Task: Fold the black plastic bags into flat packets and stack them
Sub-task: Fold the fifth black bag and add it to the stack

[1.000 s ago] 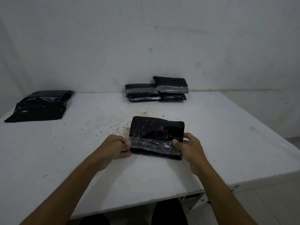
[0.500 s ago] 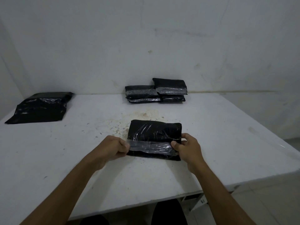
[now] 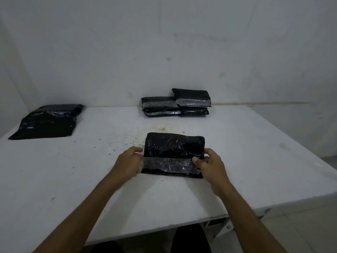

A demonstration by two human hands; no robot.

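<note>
A folded black plastic packet (image 3: 173, 148) with a shiny grey strip across its near half lies on the white table (image 3: 73, 179) in front of me. My left hand (image 3: 127, 163) holds its left end at the strip, fingers curled round the edge. My right hand (image 3: 209, 165) pinches the right end of the strip between thumb and fingers. At the table's far edge stand two low stacks of folded packets, the left stack (image 3: 160, 106) beside the taller right stack (image 3: 193, 101). A flat unfolded black bag (image 3: 47, 123) lies at the far left.
The table stands against a white wall (image 3: 164, 52). Its near edge runs just in front of my legs, and its right edge drops to a tiled floor (image 3: 310, 225). Brownish stains (image 3: 164, 128) mark the surface behind the packet.
Both hands have stayed on the packet's ends. The left thumb and fingers have loosened slightly at the left edge, and the packet sits a little flatter on the table.
</note>
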